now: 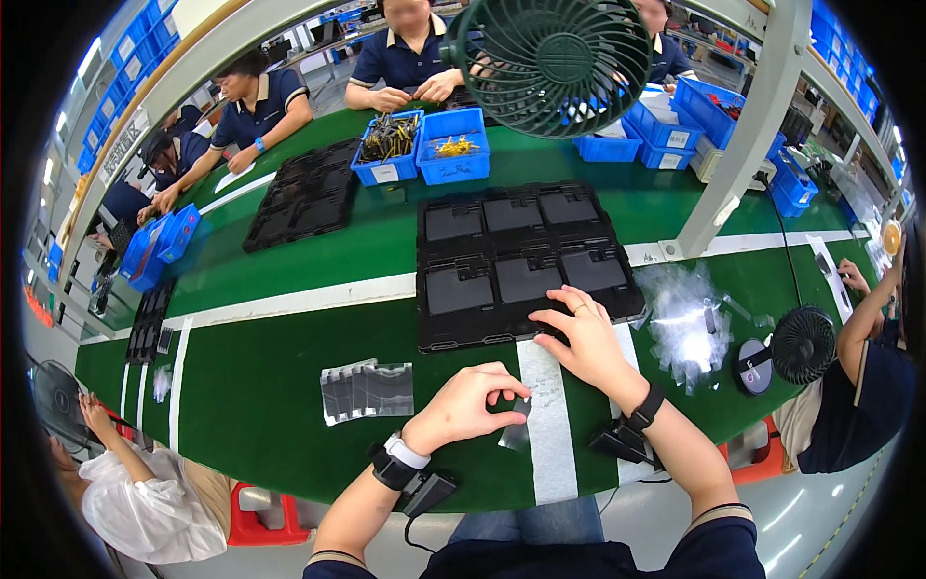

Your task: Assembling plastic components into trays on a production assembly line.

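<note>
Your left hand (461, 405) pinches 1 small clear film piece (516, 425) near the green table's (280, 386) front edge. Your right hand (582, 338) rests open, fingers spread, on the black tray's (521, 265) front edge, holding nothing.

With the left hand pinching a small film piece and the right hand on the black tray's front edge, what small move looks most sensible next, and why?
Probably carry the film piece in the left hand forward to the black tray. The right hand already rests flat on its near edge, steadying it, and dark panels lie in its pockets just ahead.
</note>
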Demonstrator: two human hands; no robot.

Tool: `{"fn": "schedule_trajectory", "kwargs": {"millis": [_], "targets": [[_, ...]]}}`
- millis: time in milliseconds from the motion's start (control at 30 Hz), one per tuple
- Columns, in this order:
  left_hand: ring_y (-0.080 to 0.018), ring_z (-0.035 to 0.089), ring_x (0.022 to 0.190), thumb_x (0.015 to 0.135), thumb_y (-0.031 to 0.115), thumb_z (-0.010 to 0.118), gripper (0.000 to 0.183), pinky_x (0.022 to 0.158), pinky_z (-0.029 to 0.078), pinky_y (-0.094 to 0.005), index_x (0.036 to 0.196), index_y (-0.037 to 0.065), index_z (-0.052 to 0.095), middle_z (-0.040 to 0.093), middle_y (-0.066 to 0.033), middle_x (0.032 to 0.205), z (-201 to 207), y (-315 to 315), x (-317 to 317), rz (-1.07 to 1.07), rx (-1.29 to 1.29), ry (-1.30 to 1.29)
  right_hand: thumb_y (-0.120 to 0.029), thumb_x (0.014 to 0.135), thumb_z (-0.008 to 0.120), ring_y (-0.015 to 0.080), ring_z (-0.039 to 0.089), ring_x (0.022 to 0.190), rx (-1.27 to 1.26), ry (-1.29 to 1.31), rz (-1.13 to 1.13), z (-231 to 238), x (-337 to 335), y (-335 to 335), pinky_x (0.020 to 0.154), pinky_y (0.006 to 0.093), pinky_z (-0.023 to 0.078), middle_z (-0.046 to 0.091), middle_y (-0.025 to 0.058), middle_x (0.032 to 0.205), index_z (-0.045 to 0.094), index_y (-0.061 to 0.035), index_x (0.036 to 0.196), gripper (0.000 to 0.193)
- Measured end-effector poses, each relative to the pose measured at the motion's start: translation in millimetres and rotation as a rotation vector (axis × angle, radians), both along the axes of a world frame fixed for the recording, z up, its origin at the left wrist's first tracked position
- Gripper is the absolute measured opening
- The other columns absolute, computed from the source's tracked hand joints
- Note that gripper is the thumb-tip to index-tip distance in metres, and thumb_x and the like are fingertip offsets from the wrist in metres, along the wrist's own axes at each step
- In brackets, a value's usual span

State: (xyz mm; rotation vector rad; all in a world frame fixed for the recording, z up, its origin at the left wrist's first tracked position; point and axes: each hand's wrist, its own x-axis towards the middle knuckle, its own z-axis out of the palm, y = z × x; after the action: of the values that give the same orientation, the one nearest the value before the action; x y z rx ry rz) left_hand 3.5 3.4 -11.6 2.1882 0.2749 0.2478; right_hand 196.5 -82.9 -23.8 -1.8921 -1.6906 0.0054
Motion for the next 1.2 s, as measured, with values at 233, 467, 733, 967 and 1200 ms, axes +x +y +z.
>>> {"fn": "schedule_trajectory", "kwargs": {"millis": [233,467,733,967,1200], "targets": [[-0.0099,0.046,0.056,0.067,0.014,0.074,0.027,0.053,0.042,-0.024,0.093,0.009,0.067,0.052,-0.0011,0.071,5.2,-2.6,0.0,0.048,0.004,0.013,-0.023,0.075,0.066,0.0297,0.04,0.118,0.023,0.012,0.022,0.5,-1.6,-2.2,0.096,0.0426,0.03,0.049,0.0112,0.118,0.062,-0.0152,0.099,0.026],[-0.0044,0.04,0.05,0.07,0.006,0.072,0.021,0.046,0.034,-0.0184,0.091,0.006,0.067,0.051,0.001,0.066,5.3,-3.9,1.1,0.215,-0.023,-0.122,0.002,0.071,0.052,0.0224,0.05,0.101,0.171,0.08,0.06,13.6,-4.5,-5.2,0.096,0.042,0.029,0.049,0.0093,0.114,0.06,-0.0141,0.104,0.037],[-0.007,0.042,0.054,0.068,0.01,0.074,0.024,0.051,0.038,-0.0206,0.091,0.008,0.067,0.052,0.0002,0.071,6.2,-3.3,0.4,0.192,0.02,-0.043,0.016,0.064,0.044,0.0147,0.049,0.07,0.249,0.18,0.191,12.8,-13.0,-8.0,0.088,0.0311,0.032,0.051,0.0049,0.103,0.062,-0.0127,0.104,0.053],[-0.0092,0.044,0.059,0.064,0.014,0.078,0.032,0.054,0.041,-0.0222,0.094,0.013,0.069,0.053,-0.0006,0.078,7.2,-4.2,-1.4,0.135,0.044,0.025,0.013,0.065,0.045,0.0196,0.052,0.078,0.182,0.206,0.218,13.6,-11.5,-9.4,0.091,0.035,0.031,0.048,0.0074,0.103,0.058,-0.0143,0.107,0.052],[-0.0081,0.043,0.058,0.065,0.011,0.077,0.026,0.052,0.039,-0.0214,0.09,0.008,0.069,0.053,-0.0006,0.076,3.9,-3.9,0.6,0.152,0.025,-0.024,0.014,0.064,0.044,0.02,0.052,0.078,0.189,0.215,0.214,13.1,-11.4,-9.7,0.091,0.0349,0.032,0.048,0.0078,0.102,0.058,-0.0142,0.107,0.053]]}}
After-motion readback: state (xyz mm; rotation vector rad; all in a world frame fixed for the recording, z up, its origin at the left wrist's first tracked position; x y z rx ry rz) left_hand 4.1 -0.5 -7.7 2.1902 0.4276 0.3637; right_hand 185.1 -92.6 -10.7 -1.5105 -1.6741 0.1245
